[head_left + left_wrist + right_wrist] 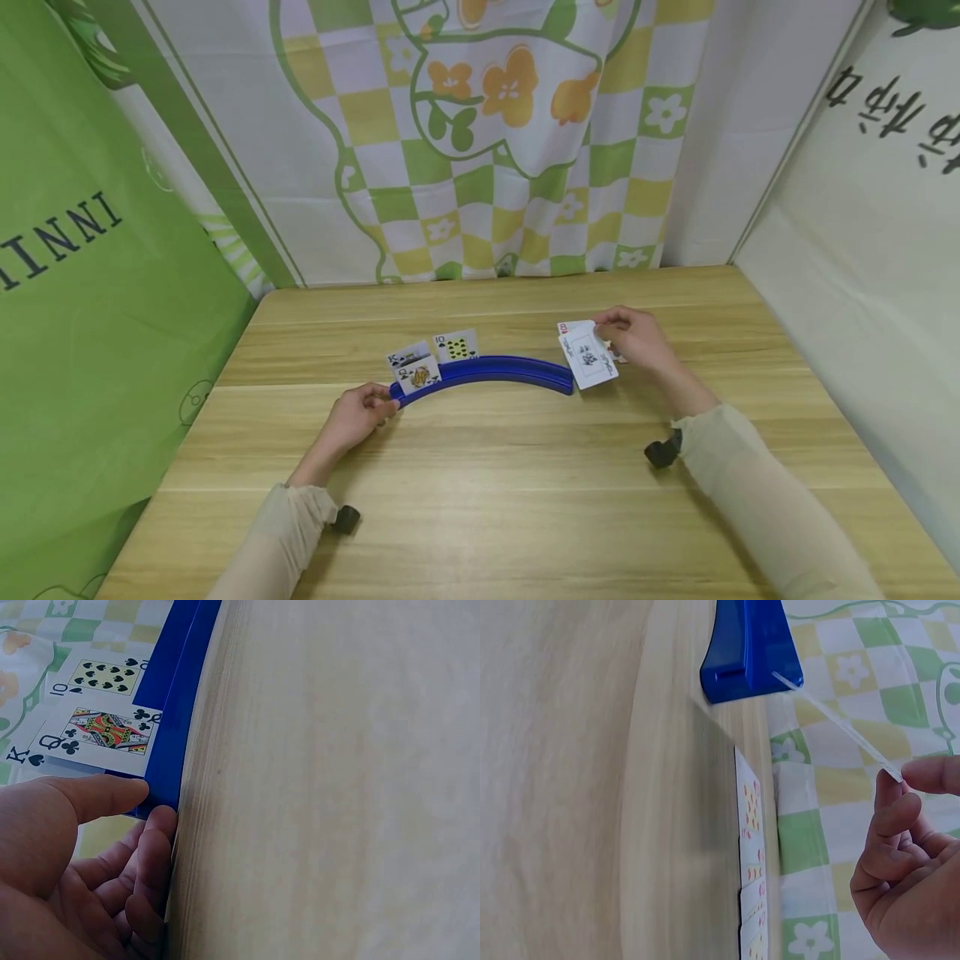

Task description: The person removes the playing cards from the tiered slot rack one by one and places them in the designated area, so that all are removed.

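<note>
A curved blue playing-card holder (498, 367) lies on the table. My left hand (358, 417) grips its left end, thumb on top and a fingertip at the edge. Standing in the holder near that hand are a queen of clubs (105, 731), a king of spades (401, 357) partly hidden behind it, and a ten of spades (457, 345). With thumb and fingers my right hand (633, 337) pinches a joker card (588, 358) by its upper corner. In the right wrist view the joker appears edge-on, its far corner overlapping the holder's right end; contact is unclear.
Several red-suited cards (751, 814) lie face up on the wooden table (480, 500) beyond the right hand, partly covered by the joker and hand. A patterned curtain (510, 167) hangs behind the table's far edge.
</note>
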A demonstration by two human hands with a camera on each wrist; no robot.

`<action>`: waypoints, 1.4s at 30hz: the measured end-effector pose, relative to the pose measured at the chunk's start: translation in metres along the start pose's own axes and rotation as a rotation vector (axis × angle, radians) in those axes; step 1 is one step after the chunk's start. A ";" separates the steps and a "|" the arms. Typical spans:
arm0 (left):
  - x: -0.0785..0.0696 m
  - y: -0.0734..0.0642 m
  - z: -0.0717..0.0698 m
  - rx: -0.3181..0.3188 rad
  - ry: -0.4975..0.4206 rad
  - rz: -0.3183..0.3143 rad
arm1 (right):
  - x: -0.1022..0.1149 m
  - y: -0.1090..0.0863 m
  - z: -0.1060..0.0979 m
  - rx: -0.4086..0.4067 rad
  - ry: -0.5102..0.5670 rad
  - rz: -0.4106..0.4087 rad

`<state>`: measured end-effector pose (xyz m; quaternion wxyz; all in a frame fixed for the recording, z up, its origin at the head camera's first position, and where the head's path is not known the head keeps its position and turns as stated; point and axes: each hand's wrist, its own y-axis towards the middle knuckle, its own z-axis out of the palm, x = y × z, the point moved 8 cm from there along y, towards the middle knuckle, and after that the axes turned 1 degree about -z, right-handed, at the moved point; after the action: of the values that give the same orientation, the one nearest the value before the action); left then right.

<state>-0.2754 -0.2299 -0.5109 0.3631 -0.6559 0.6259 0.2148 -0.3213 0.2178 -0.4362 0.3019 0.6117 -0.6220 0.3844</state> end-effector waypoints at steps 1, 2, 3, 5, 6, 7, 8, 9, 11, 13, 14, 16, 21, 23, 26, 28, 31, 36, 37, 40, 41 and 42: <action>0.000 0.000 0.000 0.000 0.000 0.001 | -0.001 0.000 -0.001 -0.003 0.001 0.004; 0.000 0.000 0.000 -0.001 -0.001 0.001 | -0.003 0.000 -0.002 -0.006 0.001 0.009; 0.000 -0.001 0.000 -0.002 0.000 0.002 | -0.004 0.000 -0.003 -0.010 0.002 0.012; 0.000 -0.001 0.000 -0.003 0.000 0.003 | -0.007 0.000 -0.005 -0.015 0.004 0.019; 0.000 -0.001 0.000 -0.004 -0.001 0.004 | -0.008 0.000 -0.005 -0.014 0.004 0.021; -0.001 -0.001 0.000 -0.005 -0.002 0.004 | -0.010 0.000 -0.005 -0.014 0.003 0.023; -0.001 -0.001 0.000 -0.005 -0.004 0.003 | -0.011 0.000 -0.005 -0.012 0.001 0.025; -0.001 -0.001 0.000 -0.004 -0.005 0.002 | -0.013 0.001 -0.005 -0.010 0.003 0.027; -0.001 -0.001 0.000 -0.004 -0.005 0.002 | -0.016 0.001 -0.005 -0.009 0.002 0.033; -0.001 -0.001 0.000 -0.004 -0.002 0.003 | -0.018 0.001 -0.004 -0.009 -0.006 0.035; -0.001 -0.001 0.000 -0.004 0.000 0.002 | -0.020 0.001 -0.003 -0.007 -0.010 0.035; -0.001 -0.002 0.000 -0.004 0.002 0.003 | -0.022 0.002 -0.002 -0.003 -0.030 0.035; -0.001 -0.002 0.000 -0.007 0.001 0.000 | -0.028 0.003 0.001 0.018 -0.083 0.038; -0.001 -0.002 0.000 -0.007 0.000 -0.001 | -0.029 0.003 0.003 0.028 -0.084 0.046; -0.002 -0.002 0.000 -0.006 0.003 0.000 | -0.031 0.003 0.004 0.039 -0.088 0.055; -0.002 -0.002 0.000 -0.005 0.005 0.001 | -0.032 0.004 0.005 0.042 -0.101 0.055; -0.002 -0.002 0.000 -0.004 0.007 0.004 | -0.034 0.006 0.005 0.048 -0.142 0.044; -0.003 -0.001 -0.001 -0.008 0.009 0.008 | -0.038 0.009 0.005 0.061 -0.204 0.027; -0.003 -0.001 -0.001 -0.009 0.008 0.008 | -0.038 0.010 0.004 0.062 -0.211 0.026; -0.003 -0.001 -0.001 -0.007 0.011 0.007 | -0.039 0.010 0.003 0.062 -0.231 0.021; -0.002 -0.001 -0.001 -0.005 0.010 0.006 | -0.040 0.010 0.003 0.063 -0.224 0.023; -0.002 -0.001 -0.001 -0.004 0.010 0.006 | -0.040 0.010 0.003 0.066 -0.216 0.028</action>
<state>-0.2745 -0.2291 -0.5086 0.3579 -0.6558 0.6293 0.2140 -0.3278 0.2358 -0.4731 0.2074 0.6503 -0.6464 0.3410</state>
